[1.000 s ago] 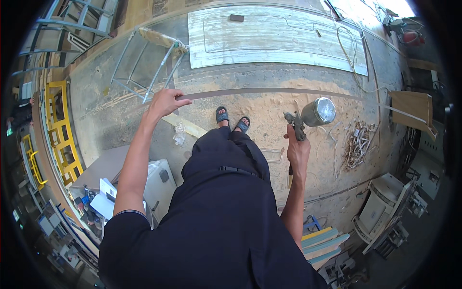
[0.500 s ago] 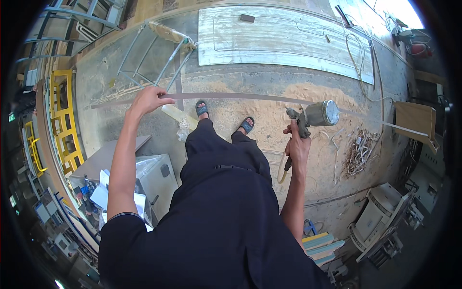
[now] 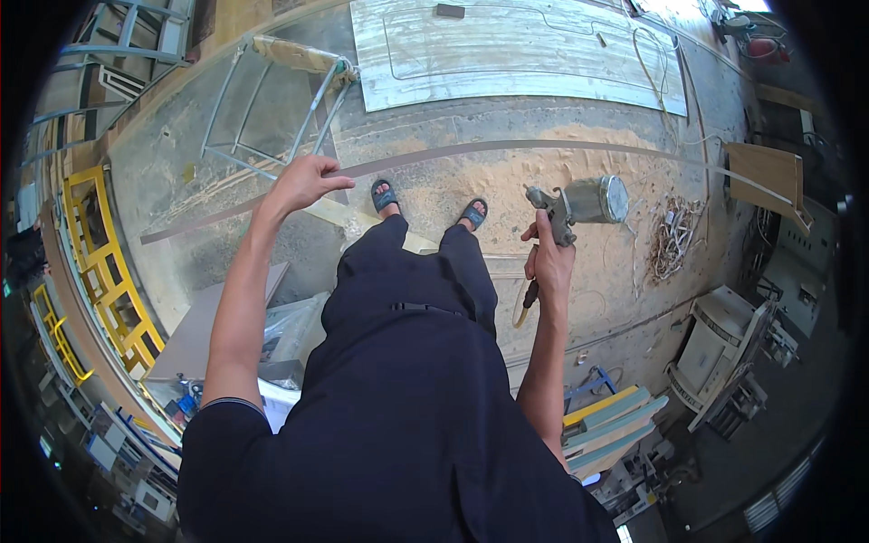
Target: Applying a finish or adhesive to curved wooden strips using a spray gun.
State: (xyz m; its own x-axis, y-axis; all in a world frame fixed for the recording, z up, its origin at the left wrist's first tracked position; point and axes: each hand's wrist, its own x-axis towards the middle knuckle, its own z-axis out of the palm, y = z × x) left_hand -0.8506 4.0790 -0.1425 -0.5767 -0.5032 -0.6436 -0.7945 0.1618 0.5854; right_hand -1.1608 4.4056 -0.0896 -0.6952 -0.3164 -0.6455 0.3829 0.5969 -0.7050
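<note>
In the head view, pale flat-packed boards (image 3: pixel 605 418) in yellow and light blue lie stacked at the lower right, by a white boxy cabinet (image 3: pixel 720 348). At the lower left, a clear plastic bag (image 3: pixel 291 330) and white sheets sit on a grey board. A yellow metal frame (image 3: pixel 104 262) stands along the left wall. At the top, a large whitish, scratched panel (image 3: pixel 520 54) lies flat on the concrete floor, with a small dark block on it. A brown wooden board (image 3: pixel 769 176) leans at the right, near a tangle of pale shavings (image 3: pixel 674 240).

The left hand (image 3: pixel 303 181) reaches forward, fingers curled down over a long thin grey strip (image 3: pixel 434 156) that arcs from the left across the sawdust-strewn floor to the far right; the fingertips pinch it near its left part. The right hand (image 3: pixel 548 258) is closed round the grip of a spray gun (image 3: pixel 575 204), grey metal with a shiny round cup tilted to the right and a yellowish hose hanging below the fist. A light metal-tube stand (image 3: pixel 272 109) rests beyond the left hand.
</note>
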